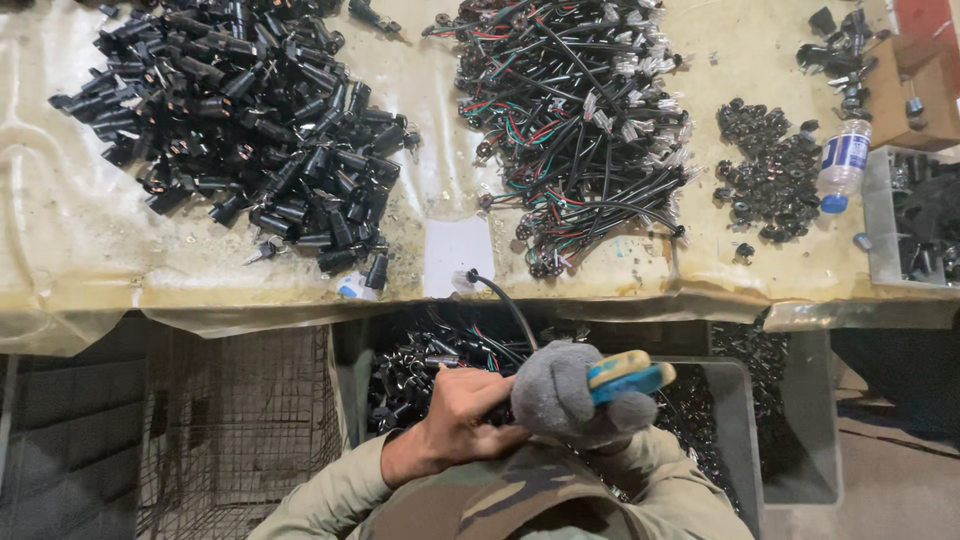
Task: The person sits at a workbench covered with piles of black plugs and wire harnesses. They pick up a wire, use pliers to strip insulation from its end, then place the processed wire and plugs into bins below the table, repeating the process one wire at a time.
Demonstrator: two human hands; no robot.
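My left hand [455, 415] is bare and pinches a black cable [503, 300] that arcs up to the table edge. Its fingers meet my right hand [565, 395], which wears a grey knit glove and grips a plier-like tool with blue and yellow handles [630, 376]. Both hands are close to my chest, over a grey bin [735, 420] of black wired parts below the table edge. What the tool's jaws bite is hidden by the glove.
On the plastic-covered table [60, 250] lie a heap of black cylindrical connectors [250, 120], a tangle of black, red and green wired cables [575, 120], a small pile of black rings [770, 170], a clear bottle [843, 160], a cardboard box [915, 90] and a white slip [457, 255]. A wire mesh crate [240, 420] stands at lower left.
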